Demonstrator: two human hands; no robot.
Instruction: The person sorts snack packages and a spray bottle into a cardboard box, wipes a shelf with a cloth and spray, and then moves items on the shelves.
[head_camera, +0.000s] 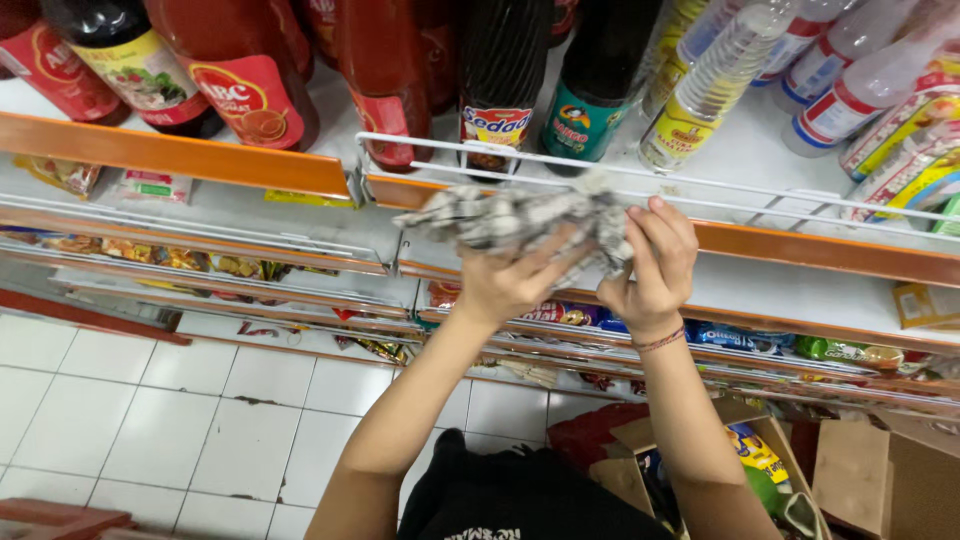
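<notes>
1. Looking down from the head view, both hands are raised to the front edge of a store shelf (250, 172), bunching a crumpled grey-and-white cloth (520, 218) between them, just against the shelf's white wire rail (700, 185).
2. The left hand (505, 285) has its grip clenched into the underside of the cloth, fingers buried in the folds.
3. The right hand (650, 262) grasps the cloth's right end, thumb and fingers pinching the wad from the side.
4. By its deep creases and the way it sags over the fingers, the cloth looks soft, limp and light, not slippery and not fragile; it should take hold anywhere, best by gathering a thick fold into the palm.
5. Behind the rail stand sauce bottles (495, 90) and clear plastic bottles (715, 80), close enough that a wide sweep could knock them.
6. Below lie a white tiled floor (150, 420) and open cardboard boxes (860, 470).
</notes>
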